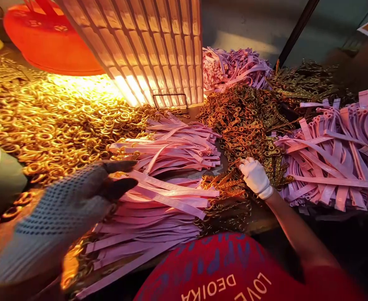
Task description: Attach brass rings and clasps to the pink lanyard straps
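My left hand (77, 200), in a dotted grey-blue glove with dark fingertips, is at the left ends of the pink straps (165, 192). Its thumb and finger are apart, close to a strap end; I see nothing held between them. A white glove covers my right hand (255, 177), whose fingers are curled together at the near edge of a pile of gold-coloured chains (246, 121). A short piece of chain seems to stick out left from its fingertips; most of it is hidden. More pink straps (177, 142) lie in a bundle just beyond, with metal rings at their left ends.
Loose gold rings (61, 125) are heaped on the left, under an orange-red lamp shade (52, 42). A tall ribbed panel (158, 50) stands behind. Pink straps (337, 154) are piled at right, another pink heap (234, 67) behind. A greenish container (6, 184) is at the left edge.
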Demonstrator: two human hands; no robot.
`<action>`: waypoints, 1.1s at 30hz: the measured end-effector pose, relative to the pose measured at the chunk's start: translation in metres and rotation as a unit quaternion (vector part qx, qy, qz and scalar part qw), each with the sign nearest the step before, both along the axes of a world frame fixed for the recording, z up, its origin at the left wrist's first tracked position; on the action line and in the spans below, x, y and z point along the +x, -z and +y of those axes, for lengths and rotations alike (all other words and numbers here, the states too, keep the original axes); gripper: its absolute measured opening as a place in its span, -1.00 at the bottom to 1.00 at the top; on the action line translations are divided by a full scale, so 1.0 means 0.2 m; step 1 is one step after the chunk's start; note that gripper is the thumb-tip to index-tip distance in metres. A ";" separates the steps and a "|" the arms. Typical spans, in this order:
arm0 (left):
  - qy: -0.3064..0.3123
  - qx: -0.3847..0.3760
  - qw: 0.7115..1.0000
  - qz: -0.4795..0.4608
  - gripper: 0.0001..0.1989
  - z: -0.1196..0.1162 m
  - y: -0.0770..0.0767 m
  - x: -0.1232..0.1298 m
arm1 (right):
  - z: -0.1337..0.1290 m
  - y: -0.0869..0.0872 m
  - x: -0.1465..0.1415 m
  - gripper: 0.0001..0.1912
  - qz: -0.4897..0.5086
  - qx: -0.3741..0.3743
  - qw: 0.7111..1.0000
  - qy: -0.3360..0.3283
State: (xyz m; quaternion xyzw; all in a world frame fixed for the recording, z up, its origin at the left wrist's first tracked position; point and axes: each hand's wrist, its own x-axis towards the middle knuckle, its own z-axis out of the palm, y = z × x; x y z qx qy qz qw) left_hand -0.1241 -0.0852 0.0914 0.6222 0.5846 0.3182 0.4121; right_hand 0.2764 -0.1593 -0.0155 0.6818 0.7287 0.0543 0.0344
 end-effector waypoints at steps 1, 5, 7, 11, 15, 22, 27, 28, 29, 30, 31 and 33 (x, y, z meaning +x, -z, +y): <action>0.001 -0.030 0.998 -0.050 -0.57 -0.03 -0.01 0.06 | 0.03 0.01 -0.01 -0.74 -0.003 -0.002 1.000 -0.010; 0.018 -0.169 0.910 -0.378 -0.60 -0.10 0.08 0.34 | 0.07 0.04 -0.05 -0.73 -0.015 -0.002 0.999 -0.037; 0.028 -0.259 0.856 -0.446 -0.55 -0.11 0.16 0.43 | 0.07 0.05 -0.02 -0.78 -0.014 0.002 0.999 -0.044; -0.006 -0.321 0.795 -0.515 -0.49 -0.15 0.25 0.51 | 0.04 0.02 0.08 -0.79 0.138 0.092 0.986 -0.025; -0.026 -0.312 0.778 -0.545 -0.45 -0.20 0.26 0.50 | -0.04 -0.08 0.08 -0.78 0.514 0.205 0.833 0.010; -0.002 -0.176 0.848 -0.499 -0.47 -0.33 0.21 0.56 | -0.18 -0.25 -0.36 -0.62 0.678 0.070 0.731 0.003; 0.039 -0.097 0.905 -0.412 -0.49 -0.43 0.19 0.58 | -0.23 -0.27 -0.62 -0.44 0.753 -0.017 0.656 -0.048; 0.040 -0.068 0.920 -0.383 -0.51 -0.44 0.20 0.58 | -0.23 -0.27 -0.65 -0.43 0.761 -0.014 0.646 -0.048; 0.039 -0.030 0.937 -0.345 -0.52 -0.45 0.20 0.58 | -0.24 -0.27 -0.66 -0.43 0.766 -0.006 0.641 -0.045; 0.041 0.008 0.952 -0.302 -0.54 -0.45 0.20 0.57 | -0.24 -0.26 -0.66 -0.44 0.766 0.005 0.641 -0.041; 0.046 0.036 0.964 -0.258 -0.56 -0.45 0.20 0.57 | -0.24 -0.26 -0.66 -0.46 0.762 0.015 0.646 -0.037; 0.065 0.046 0.975 -0.209 -0.57 -0.45 0.22 0.58 | -0.26 -0.24 -0.65 -0.52 0.737 0.030 0.674 -0.037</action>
